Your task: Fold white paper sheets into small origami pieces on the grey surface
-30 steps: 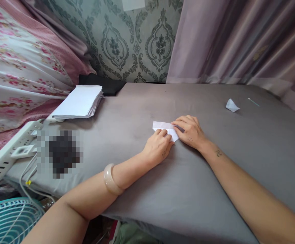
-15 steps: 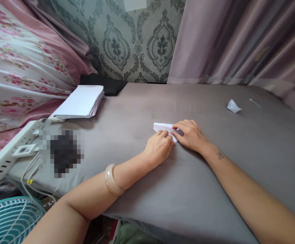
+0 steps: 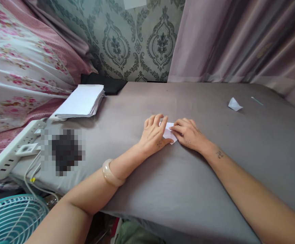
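A small folded piece of white paper (image 3: 168, 129) lies on the grey cloth between my two hands, its left and right ends partly covered. My left hand (image 3: 154, 134) is spread at the paper's left side, the thumb at its lower corner and the fingers arched over the left edge. From the right, my right hand (image 3: 188, 133) holds the paper with thumb and index finger, the other fingers curled behind. A pale bangle (image 3: 111, 173) circles my left forearm.
Farther right are a small folded paper shape (image 3: 235, 104) and a thin green stick (image 3: 256, 100). At left stand a stack of white paper (image 3: 82, 100), a black cloth-like item (image 3: 113, 87), a power strip (image 3: 12, 150) with cables, a blurred-out dark object (image 3: 66, 151) and a teal fan (image 3: 12, 220).
My left hand has lifted from its press on the paper and opened, fingers reaching up and left. The right hand stays nearly in place. Less of the paper's left end shows.
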The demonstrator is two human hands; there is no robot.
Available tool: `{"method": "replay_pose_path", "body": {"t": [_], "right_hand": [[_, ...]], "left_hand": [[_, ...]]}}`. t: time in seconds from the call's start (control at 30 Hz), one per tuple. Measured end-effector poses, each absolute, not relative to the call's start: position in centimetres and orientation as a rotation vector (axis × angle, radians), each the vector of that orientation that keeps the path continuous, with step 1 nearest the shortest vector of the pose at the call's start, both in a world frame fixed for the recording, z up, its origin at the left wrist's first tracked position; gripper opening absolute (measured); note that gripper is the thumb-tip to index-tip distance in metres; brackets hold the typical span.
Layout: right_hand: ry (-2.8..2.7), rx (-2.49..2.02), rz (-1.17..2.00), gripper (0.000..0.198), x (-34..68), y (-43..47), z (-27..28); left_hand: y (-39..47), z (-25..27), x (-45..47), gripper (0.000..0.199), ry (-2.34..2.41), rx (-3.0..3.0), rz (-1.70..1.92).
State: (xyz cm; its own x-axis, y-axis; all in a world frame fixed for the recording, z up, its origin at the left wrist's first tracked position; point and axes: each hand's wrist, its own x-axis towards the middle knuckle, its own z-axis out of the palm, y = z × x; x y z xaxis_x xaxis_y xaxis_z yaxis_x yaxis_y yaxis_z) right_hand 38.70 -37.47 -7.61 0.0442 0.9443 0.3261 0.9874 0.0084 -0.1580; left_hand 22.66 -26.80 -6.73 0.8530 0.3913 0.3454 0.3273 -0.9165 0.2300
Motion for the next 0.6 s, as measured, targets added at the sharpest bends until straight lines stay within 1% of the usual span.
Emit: {"method": "replay_pose_path", "body": {"t": [0.07, 0.17, 0.23, 0.4, 0.6], "right_hand": [[-1.953, -2.005, -0.178, 0.027, 38.6, -37.5, -7.6], [-1.93, -2.025, -0.156, 0.026, 38.7, -37.6, -7.5], [-1.901, -2.034, -0.115, 0.026, 38.9, -37.7, -7.6], [-1.848, -1.991, 0.025, 0.027, 40.0, -38.2, -7.8], [-1.886, -1.898, 0.005, 0.031, 41.3, -39.3, -8.0]], "left_hand": [[-26.0, -6.9, 22.8, 0.071, 0.487, 2.866, 0.492], [-25.2, -7.0, 22.8, 0.058, 0.407, 2.867, 0.334], [-25.0, -7.0, 22.7, 0.052, 0.366, 2.894, 0.291], [-24.9, -7.0, 22.7, 0.056, 0.321, 2.942, 0.31], [-24.6, -7.1, 22.8, 0.06, 0.286, 2.953, 0.324]]}}
